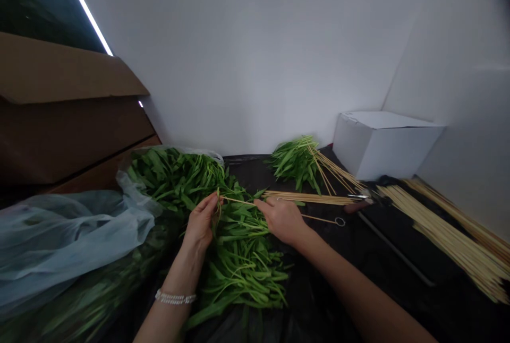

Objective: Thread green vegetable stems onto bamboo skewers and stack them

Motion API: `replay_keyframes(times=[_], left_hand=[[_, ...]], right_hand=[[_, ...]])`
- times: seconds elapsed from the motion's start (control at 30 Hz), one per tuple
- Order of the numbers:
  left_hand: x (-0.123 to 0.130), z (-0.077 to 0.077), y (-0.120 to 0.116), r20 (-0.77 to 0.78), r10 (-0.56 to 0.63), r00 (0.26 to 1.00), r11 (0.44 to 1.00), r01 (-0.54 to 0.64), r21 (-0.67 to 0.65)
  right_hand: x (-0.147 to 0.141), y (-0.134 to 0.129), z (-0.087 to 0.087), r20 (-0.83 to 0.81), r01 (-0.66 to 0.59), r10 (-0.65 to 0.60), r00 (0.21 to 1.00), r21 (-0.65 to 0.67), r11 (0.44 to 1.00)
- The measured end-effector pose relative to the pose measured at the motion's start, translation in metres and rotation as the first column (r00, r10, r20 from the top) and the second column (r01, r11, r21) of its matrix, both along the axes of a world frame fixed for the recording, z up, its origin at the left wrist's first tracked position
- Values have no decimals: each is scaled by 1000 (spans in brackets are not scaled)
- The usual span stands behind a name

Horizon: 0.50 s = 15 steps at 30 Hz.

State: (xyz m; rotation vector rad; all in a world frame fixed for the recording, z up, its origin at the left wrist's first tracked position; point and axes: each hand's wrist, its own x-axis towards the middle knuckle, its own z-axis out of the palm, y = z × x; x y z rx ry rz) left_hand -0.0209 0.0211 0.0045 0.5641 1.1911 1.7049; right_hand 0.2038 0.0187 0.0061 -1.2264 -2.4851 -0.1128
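Note:
My right hand (pixel 281 218) is closed around a thin skewer (pixel 239 201), its tip pointing left. Behind that hand the shaft comes out again and appears to end in a small ring (pixel 340 221). My left hand (pixel 204 218), wearing a beaded bracelet on the wrist, pinches a green leafy stem (pixel 218 206) at the skewer's tip. Whether the tip has pierced the stem cannot be made out. Below and between both hands lies a pile of long-stemmed leafy greens (pixel 247 274). A row of wooden skewers (pixel 314 198) lies just beyond my right hand.
Skewered greens (pixel 297 160) lie at the back. A clear plastic bag (pixel 79 226) with more greens (pixel 179 173) is at left, below a cardboard box (pixel 71 130). Scissors (pixel 358 204), bundled wooden sticks (pixel 450 242) and a white box (pixel 390 144) stand right, on black sheeting.

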Motion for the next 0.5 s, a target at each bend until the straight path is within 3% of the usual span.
replay_keyframes(times=[0.5], left_hand=[[-1, 2, -2, -92, -5, 996, 999, 9, 49]], right_hand=[[-1, -3, -2, -25, -22, 23, 999, 22, 1000]])
